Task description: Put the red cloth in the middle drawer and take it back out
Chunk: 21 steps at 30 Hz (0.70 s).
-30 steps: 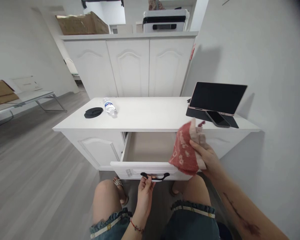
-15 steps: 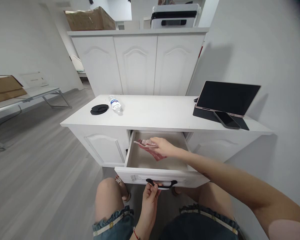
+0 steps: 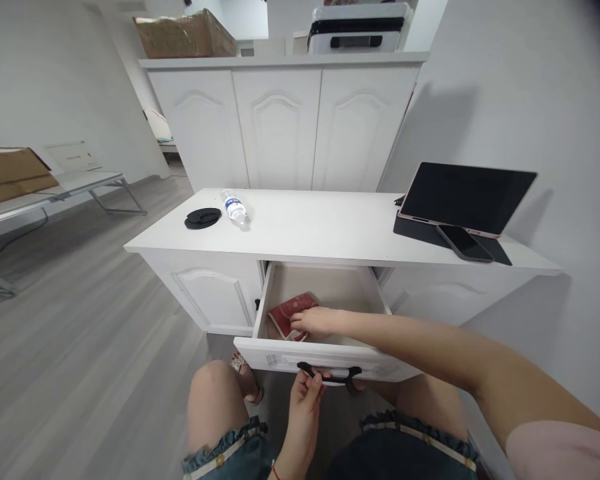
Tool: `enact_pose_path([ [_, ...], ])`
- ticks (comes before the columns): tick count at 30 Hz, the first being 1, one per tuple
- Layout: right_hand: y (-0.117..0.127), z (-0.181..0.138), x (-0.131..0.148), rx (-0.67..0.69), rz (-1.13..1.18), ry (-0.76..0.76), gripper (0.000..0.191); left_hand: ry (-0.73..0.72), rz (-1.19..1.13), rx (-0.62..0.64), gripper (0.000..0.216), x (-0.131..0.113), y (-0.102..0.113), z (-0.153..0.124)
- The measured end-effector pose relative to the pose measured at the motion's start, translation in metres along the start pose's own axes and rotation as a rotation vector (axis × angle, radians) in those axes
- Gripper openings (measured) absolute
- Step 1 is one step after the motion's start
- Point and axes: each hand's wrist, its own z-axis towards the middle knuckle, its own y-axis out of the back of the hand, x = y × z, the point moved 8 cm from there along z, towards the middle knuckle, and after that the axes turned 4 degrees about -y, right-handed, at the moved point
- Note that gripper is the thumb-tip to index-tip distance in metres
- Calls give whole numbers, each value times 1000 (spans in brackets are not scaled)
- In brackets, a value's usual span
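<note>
The right hand (image 3: 313, 321) rests flat, fingers apparently loose, on the red cloth (image 3: 289, 315) lying at ten o'clock inside the open drawer (image 3: 325, 363); the left hand (image 3: 307, 393) grips its black handle (image 3: 329, 373).

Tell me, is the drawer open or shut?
Open: the drawer is pulled out, the red cloth visible inside.

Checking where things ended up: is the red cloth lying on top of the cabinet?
No, the red cloth lies inside the open drawer, under the right hand.
</note>
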Motion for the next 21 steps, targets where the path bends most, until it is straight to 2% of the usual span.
enact_pose_path([
  [4, -5, 14, -16, 70, -36, -70, 34, -3, 21, 23, 19, 1, 1, 1],
  [9, 1, 28, -43, 55, -83, -234, 42, -2, 15, 37, 20, 3, 2, 4],
  [15, 1, 50, -84, 110, 6, -484, 58, 14, 24, 20, 23, 3, 1, 4],
  [21, 1, 55, -114, 127, 49, -610, 65, 18, 3, 3, 27, 2, 1, 5],
])
